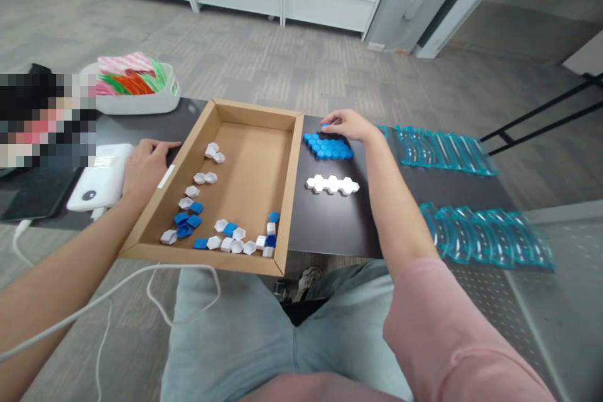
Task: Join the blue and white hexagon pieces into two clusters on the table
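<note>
A shallow cardboard box (292, 188) lies on a dark table and holds several loose blue and white hexagon pieces (221, 232). Right of it, a cluster of blue hexagons (328, 146) sits on the table, with a row of white hexagons (332, 184) nearer me. My right hand (348, 124) rests at the far edge of the blue cluster, fingers curled and pinching a blue hexagon piece at its top. My left hand (147, 166) lies flat by the box's left wall, fingers stretched out, holding nothing.
A white device (101, 176) with a white cable (108, 292) sits under my left wrist. A white basket of coloured strips (136, 85) stands at the back left. Two rows of clear teal curved pieces (443, 149) (490, 235) lie at the right. A black metal frame stands beyond.
</note>
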Available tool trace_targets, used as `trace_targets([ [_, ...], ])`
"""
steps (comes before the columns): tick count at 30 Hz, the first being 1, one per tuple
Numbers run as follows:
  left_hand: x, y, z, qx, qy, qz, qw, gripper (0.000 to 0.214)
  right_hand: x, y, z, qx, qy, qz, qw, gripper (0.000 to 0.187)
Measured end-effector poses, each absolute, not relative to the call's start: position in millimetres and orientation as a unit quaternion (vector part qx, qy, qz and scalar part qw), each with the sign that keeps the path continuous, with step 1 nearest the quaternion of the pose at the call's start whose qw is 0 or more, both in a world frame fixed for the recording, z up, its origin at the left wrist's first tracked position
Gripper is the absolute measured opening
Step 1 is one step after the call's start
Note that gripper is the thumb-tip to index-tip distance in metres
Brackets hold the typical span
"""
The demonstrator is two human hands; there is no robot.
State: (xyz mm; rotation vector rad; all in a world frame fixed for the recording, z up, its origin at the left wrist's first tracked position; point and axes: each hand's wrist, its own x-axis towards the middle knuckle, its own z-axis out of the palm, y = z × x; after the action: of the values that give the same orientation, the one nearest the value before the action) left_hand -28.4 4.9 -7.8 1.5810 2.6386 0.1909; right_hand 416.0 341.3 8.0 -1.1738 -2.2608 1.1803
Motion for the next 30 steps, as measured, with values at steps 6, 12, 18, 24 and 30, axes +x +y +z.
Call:
trace_targets([
  [6, -30, 5, -8, 0.511, 0.857, 0.060, 0.032, 0.081, 420, 338, 7, -0.424, -0.780, 0.433, 0.156, 0.018],
  [12, -31, 5, -14, 0.510, 0.857, 0.076, 0.008, 0.075, 422, 338, 5, -0.429, -0.773, 0.441, 0.157, 0.018],
  [18, -29, 5, -14, 0.503, 0.861, 0.073, 0.005, 0.074, 424, 334, 7, -0.400, -0.782, 0.458, 0.139, 0.018],
  [24, -28, 6, -10, 0.506, 0.859, 0.073, 0.015, 0.077, 424, 331, 9, -0.386, -0.781, 0.471, 0.136, 0.016],
  [30, -26, 5, -9, 0.495, 0.865, 0.075, 0.025, 0.074, 424, 329, 9, -0.392, -0.777, 0.474, 0.138, 0.016],
])
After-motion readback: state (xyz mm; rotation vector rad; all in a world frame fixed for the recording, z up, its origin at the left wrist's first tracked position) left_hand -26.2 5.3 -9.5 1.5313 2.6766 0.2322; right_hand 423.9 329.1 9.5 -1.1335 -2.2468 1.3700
